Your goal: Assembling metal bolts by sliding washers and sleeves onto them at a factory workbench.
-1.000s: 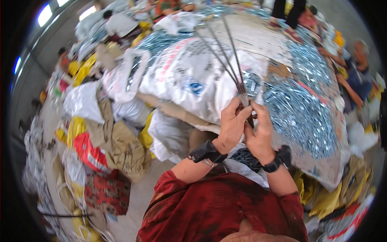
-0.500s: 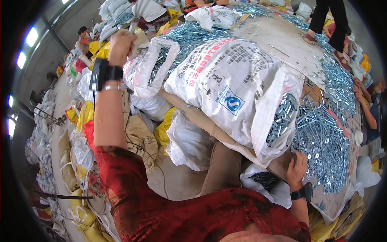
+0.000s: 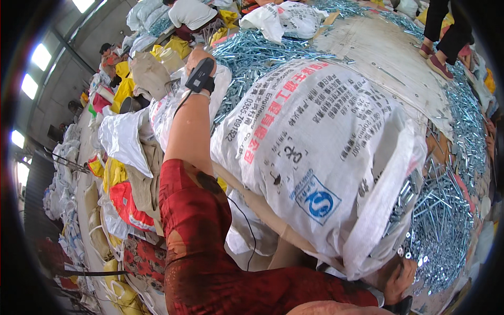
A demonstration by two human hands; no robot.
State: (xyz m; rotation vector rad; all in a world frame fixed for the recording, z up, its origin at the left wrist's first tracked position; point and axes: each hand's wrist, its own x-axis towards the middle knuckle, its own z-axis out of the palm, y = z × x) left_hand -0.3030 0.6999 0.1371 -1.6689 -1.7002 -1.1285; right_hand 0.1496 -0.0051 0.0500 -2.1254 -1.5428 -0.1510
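My left hand (image 3: 198, 56) reaches forward over a white woven sack (image 3: 223, 79), beside a heap of long silvery bolts (image 3: 257, 47). Its fingers are mostly hidden behind the back of the hand and the black device strapped to the wrist. Low on the right, my right hand (image 3: 400, 281) rests by the table's near edge, its fingers bent together against small washers and screws (image 3: 430, 262); whatever they hold is too small to make out. Between my arms lies a big printed white woven sack (image 3: 294, 131), its open mouth to the right showing metal fasteners (image 3: 403, 199).
Loose bolts (image 3: 446, 210) cover the table's right side. Another white sack (image 3: 283, 20) lies at the back. A person in dark trousers (image 3: 451, 42) stands at the far right; one in a white shirt (image 3: 191, 14) bends at the far left. Yellow bags (image 3: 123, 86) crowd the left floor.
My left hand has come down and to the right, toward the bolts. The view has shifted, so the big sack looks larger and nearer. My right hand stays by the table edge.
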